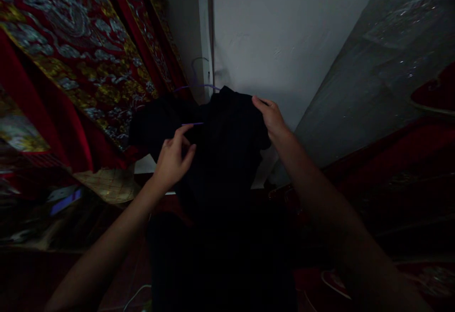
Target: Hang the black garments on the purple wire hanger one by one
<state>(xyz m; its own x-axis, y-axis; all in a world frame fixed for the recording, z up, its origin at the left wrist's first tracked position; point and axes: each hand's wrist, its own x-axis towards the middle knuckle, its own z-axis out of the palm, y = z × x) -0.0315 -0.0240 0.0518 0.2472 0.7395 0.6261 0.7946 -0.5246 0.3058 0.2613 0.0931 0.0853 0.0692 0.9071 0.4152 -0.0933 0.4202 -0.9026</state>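
A dark garment (227, 160), almost black in the dim light, hangs on a thin purple clothes hanger (182, 87) with a hooked top. My right hand (272, 116) grips the garment's edge at its upper right, thumb on top and the other fingers mostly hidden behind the cloth. In front of the garment's open neck is my left hand (172, 158), its index finger stretched to the purple lower bar of the hanger. The left thumb stands apart from the fingers, and I see nothing held between them. Folds in the cloth are too dark to make out.
Red cloth with gold and silver embroidery (88, 41) hangs at the left. Behind the garment stands a pale wall (277, 32) with a narrow vertical edge. Clear plastic sheeting (391, 65) covers something at the right. A white cord (137, 295) lies at the bottom.
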